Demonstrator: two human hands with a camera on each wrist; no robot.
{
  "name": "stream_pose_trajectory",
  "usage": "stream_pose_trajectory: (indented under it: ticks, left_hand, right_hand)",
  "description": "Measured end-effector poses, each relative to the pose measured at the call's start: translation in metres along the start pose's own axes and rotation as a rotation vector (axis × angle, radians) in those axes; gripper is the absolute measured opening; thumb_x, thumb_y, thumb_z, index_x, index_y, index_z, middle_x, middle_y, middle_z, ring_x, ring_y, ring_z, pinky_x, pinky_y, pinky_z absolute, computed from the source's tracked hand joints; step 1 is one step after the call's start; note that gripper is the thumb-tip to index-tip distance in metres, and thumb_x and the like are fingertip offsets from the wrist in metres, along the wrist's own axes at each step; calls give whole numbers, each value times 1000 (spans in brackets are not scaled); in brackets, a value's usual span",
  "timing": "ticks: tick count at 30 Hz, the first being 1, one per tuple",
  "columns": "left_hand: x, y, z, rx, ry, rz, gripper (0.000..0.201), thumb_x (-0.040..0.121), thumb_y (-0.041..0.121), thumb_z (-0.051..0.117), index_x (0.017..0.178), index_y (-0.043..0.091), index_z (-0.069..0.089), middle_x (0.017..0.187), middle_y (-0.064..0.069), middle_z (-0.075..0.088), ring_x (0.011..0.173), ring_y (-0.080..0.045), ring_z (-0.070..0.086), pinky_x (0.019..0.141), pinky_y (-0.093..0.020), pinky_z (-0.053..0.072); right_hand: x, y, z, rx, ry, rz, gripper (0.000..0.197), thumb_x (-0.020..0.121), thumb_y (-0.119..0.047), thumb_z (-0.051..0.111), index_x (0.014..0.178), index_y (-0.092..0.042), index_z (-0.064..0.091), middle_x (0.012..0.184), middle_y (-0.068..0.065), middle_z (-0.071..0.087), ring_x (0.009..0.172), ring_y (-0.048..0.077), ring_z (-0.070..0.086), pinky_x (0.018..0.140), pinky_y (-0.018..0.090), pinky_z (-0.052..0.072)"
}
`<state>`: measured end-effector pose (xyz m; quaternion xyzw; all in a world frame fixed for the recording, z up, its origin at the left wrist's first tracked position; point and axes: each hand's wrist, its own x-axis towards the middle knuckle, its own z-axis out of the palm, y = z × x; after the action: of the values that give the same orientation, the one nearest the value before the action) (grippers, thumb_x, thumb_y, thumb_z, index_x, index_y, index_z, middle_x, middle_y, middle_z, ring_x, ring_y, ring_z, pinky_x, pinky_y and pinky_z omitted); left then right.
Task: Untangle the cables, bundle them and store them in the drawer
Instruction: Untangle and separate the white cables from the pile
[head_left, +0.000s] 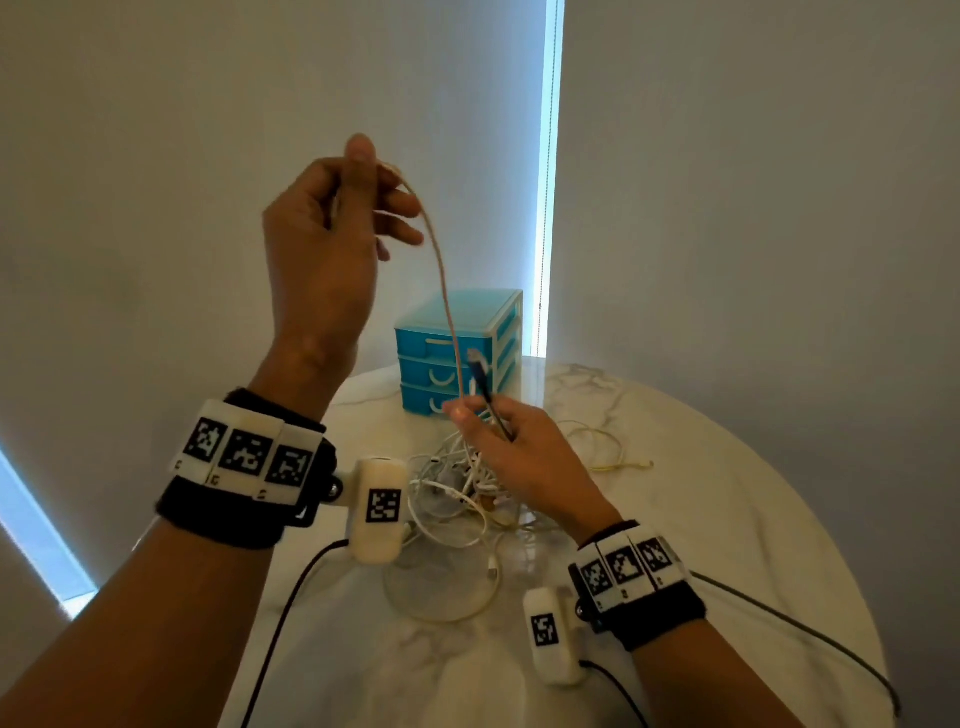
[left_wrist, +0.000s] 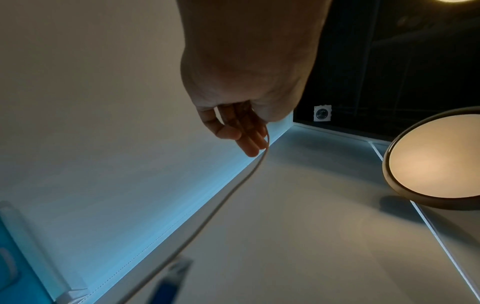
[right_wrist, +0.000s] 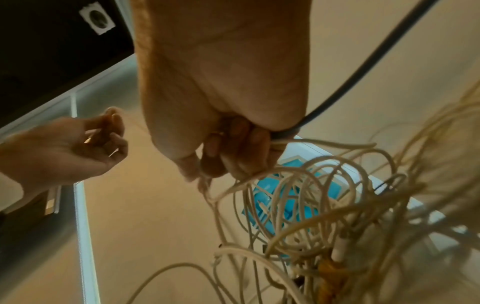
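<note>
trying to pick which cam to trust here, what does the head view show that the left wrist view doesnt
Only the head view shows the right hand gripping a dark cable, the white cable tangle on the marble table, and the fronts of the blue drawer unit, all three drawers closed.

Only the left wrist view shows a round lit lamp and a dark panel behind it.

Both show the left hand raised, pinching one thin pale cable that hangs down from it.
</note>
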<state>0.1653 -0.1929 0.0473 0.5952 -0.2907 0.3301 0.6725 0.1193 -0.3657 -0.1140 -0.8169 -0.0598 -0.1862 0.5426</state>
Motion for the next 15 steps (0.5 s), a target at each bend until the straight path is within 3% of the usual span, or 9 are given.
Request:
stream_pose_trajectory:
  ticks: [2, 5, 7, 9, 11, 12, 13, 15]
  left_hand:
    - [10, 1, -8, -101, 119, -21, 34, 114, 38, 46, 100, 13, 65, 93, -4, 79, 81, -18, 75, 70, -29, 57]
    - [42, -10, -53, -450, 376, -190, 30, 114, 33, 45, 104, 10, 62, 91, -3, 79, 85, -21, 77, 83, -38, 65]
    - [60, -25, -97, -624, 488, -270, 28, 114, 24, 46, 104, 5, 63, 83, -4, 76, 72, -17, 75, 74, -33, 65]
    - [64, -34, -129, -354, 454, -270, 26, 111, 18, 43, 100, 7, 64, 73, 9, 65, 59, -3, 62, 62, -20, 55]
    - [54, -33, -129, -149, 397, -312, 26, 109, 24, 42, 88, 25, 58, 63, 13, 54, 53, -1, 50, 53, -18, 45]
    - [45, -28, -117, -102, 341, -311, 24, 108, 29, 46, 86, 28, 57, 65, 13, 55, 53, -2, 49, 51, -19, 41]
    - [35, -22, -101, -1, 242, -271, 21, 105, 35, 52, 87, 28, 59, 70, 12, 60, 55, -4, 51, 50, -18, 39]
    - [12, -23, -66, 300, -81, -187, 20, 97, 48, 66, 92, 29, 67, 89, 10, 72, 72, -7, 63, 60, -21, 45]
  right_hand:
    - [1, 10, -7, -119, 50, 59, 37, 99, -62, 65, 101, -27, 77, 78, -5, 74, 67, -1, 66, 66, 23, 52]
    - [-1, 23, -30, -215, 80, 138, 40, 85, -71, 75, 88, -31, 77, 80, -13, 77, 76, 0, 72, 68, 24, 52]
    - [-2, 29, -42, -220, 87, 167, 37, 78, -69, 81, 84, -32, 78, 79, -13, 77, 78, 2, 71, 71, 24, 54]
    - [-2, 33, -46, -263, 115, 166, 34, 79, -63, 84, 87, -30, 78, 81, -11, 77, 79, 4, 71, 73, 27, 57]
    - [-2, 34, -46, -309, 166, 142, 27, 82, -55, 83, 88, -29, 77, 83, -11, 76, 80, 5, 70, 73, 27, 56]
    - [-2, 34, -46, -311, 185, 128, 21, 84, -49, 83, 87, -29, 77, 82, -11, 76, 80, 4, 69, 72, 26, 55]
    - [-2, 34, -45, -294, 200, 114, 15, 85, -43, 82, 86, -29, 76, 82, -12, 75, 80, 4, 69, 72, 24, 54]
    - [-1, 37, -44, -238, 226, 92, 5, 86, -33, 81, 85, -31, 77, 83, -16, 76, 82, 0, 69, 74, 22, 52]
